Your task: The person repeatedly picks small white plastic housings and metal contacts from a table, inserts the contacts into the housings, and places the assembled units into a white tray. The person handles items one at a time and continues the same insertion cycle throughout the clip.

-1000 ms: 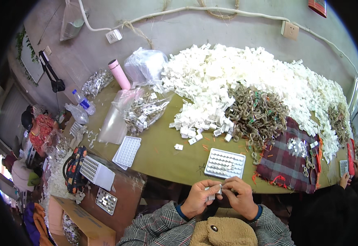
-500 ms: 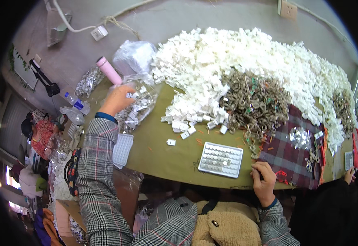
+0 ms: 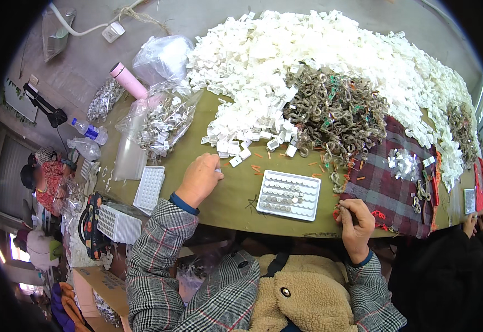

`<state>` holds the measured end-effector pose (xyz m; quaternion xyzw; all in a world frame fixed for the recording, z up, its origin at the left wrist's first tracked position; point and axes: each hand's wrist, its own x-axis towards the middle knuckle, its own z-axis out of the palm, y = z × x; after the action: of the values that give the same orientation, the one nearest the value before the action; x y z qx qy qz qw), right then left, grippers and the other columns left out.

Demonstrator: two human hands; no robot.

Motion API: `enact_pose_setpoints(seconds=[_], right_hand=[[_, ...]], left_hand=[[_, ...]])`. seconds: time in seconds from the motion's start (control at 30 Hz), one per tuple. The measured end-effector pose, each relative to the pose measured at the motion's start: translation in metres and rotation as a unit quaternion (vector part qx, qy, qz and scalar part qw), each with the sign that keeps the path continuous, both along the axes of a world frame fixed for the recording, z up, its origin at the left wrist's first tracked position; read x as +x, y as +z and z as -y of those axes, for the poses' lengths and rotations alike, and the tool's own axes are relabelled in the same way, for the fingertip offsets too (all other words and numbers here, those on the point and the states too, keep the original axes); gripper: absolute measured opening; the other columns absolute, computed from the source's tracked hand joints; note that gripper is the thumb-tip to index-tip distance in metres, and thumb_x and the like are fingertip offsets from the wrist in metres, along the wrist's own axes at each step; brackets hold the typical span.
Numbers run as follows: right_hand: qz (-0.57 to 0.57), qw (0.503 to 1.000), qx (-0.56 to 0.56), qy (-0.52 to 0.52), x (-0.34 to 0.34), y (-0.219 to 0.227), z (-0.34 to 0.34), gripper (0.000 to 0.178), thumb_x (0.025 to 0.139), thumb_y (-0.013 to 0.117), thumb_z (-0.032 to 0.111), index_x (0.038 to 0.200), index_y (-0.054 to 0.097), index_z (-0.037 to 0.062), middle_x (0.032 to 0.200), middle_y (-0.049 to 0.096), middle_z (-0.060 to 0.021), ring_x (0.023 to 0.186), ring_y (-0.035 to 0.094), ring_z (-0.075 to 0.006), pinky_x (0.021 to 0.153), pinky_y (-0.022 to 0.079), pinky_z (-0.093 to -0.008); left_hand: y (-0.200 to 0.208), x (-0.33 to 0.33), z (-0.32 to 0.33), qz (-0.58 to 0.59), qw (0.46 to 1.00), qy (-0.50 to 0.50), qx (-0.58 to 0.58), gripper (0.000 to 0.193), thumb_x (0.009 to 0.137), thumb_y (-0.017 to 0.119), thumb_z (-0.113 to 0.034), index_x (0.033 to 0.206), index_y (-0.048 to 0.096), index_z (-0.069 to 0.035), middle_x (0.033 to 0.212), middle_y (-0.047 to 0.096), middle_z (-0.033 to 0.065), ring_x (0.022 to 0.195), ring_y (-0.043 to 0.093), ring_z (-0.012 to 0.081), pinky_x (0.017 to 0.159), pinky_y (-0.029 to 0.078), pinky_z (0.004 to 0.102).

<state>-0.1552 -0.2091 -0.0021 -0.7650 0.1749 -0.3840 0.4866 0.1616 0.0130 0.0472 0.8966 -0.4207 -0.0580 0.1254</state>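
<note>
My left hand (image 3: pixel 200 178) rests on the olive table (image 3: pixel 236 193), fingers curled over a small white plastic piece near the loose white pieces (image 3: pixel 235 149). My right hand (image 3: pixel 355 218) sits at the table's near edge beside the plaid cloth (image 3: pixel 388 188), fingers pinched shut on a small thin part. Between the hands lies a white compartment tray (image 3: pixel 288 195) holding small round parts. Behind it spreads a big heap of white plastic pieces (image 3: pixel 319 55) and a tangle of brown wire parts (image 3: pixel 335 110).
A clear bag of small parts (image 3: pixel 161 122) and a pink bottle (image 3: pixel 128 80) stand at the left. An empty white tray (image 3: pixel 149 189) lies near the left edge, with stacked trays (image 3: pixel 117 224) lower down. Another person's hands (image 3: pixel 476 221) work at the far right.
My left hand came back from the clear bag at the far left to the table near the white pieces. My right hand stayed at the table's near edge.
</note>
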Motion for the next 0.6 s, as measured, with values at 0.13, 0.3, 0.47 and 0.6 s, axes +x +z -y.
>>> enact_pose_setpoints(seconds=[0.13,0.3,0.47,0.6], right_hand=[[-0.008,1.0,-0.021,-0.009,0.001,0.001,-0.003,0.011,0.088,0.061,-0.011,0.097,0.066,-0.0062,0.086,0.064,-0.0107,0.062,0.06,-0.0129,0.056,0.047,-0.0249],[-0.012,0.999,-0.039,-0.023,0.003,0.0,-0.006,0.013,0.086,0.062,-0.011,0.096,0.067,-0.0056,0.084,0.064,-0.0104,0.062,0.06,-0.0141,0.057,0.047,-0.0255],[0.008,0.998,-0.036,-0.042,-0.002,0.0,-0.008,0.012,0.086,0.062,-0.009,0.095,0.068,-0.0043,0.082,0.064,-0.0109,0.062,0.062,-0.015,0.056,0.048,-0.0261],[-0.019,1.0,-0.014,-0.018,0.001,0.014,-0.003,0.009,0.088,0.063,-0.007,0.095,0.068,-0.0051,0.08,0.064,-0.01,0.062,0.062,-0.0129,0.056,0.048,-0.0258]], left_hand=[[0.001,-0.013,0.013,0.149,0.987,-0.024,-0.057,0.021,0.077,0.076,-0.013,0.088,0.061,-0.004,0.093,0.059,0.0145,0.081,0.064,0.0369,0.067,0.051,0.0466],[-0.02,-0.017,0.058,0.146,0.983,-0.09,-0.063,0.016,0.084,0.07,-0.012,0.093,0.06,-0.004,0.098,0.058,0.0149,0.079,0.065,0.0372,0.066,0.052,0.0473],[-0.027,-0.017,0.06,0.111,0.987,-0.09,-0.073,0.016,0.084,0.065,-0.002,0.1,0.06,-0.002,0.101,0.059,0.0175,0.08,0.066,0.0378,0.069,0.053,0.0463],[-0.014,-0.034,0.035,-0.105,0.959,-0.058,-0.256,0.02,0.088,0.063,0.003,0.108,0.063,0.001,0.098,0.067,0.0123,0.081,0.07,0.0256,0.068,0.056,0.0333]])
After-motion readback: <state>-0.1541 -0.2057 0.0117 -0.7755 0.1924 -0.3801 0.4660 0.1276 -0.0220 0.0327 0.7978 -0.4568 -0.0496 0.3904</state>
